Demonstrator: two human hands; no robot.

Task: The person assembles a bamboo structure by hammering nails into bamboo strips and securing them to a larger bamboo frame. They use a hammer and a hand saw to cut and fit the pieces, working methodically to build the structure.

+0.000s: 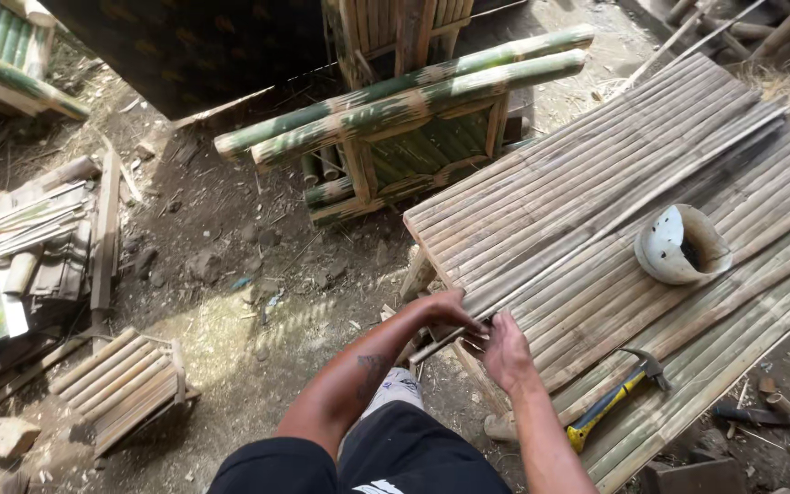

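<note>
Head cam, looking down, outdoor work yard, dirt ground w/ debris. Person stands at near-left edge of a bamboo slat panel, which lies flat and runs from near-centre to far right. Left hand curled over the panel's near-left edge, fingers closed on the near end of a thin bamboo strip; the strip runs diagonally across the panel toward far right. Right hand just beside the left, fingers bent and touching the same strip end at the panel edge; cannot tell if it grips fully or only presses, since the palm faces away. Hands nearly touching each other. On the panel, right of centre: a white cut plastic container, lying on its side w/ the opening up. Near-right on the panel: claw hammer w/ yellow-blue handle, well apart from both hands. Far centre: bamboo frame of thick green poles, tilted on the ground. Near-left: small slatted bamboo piece on dirt. Far left: stack of split bamboo. Person's shoe visible below the forearms.
</note>
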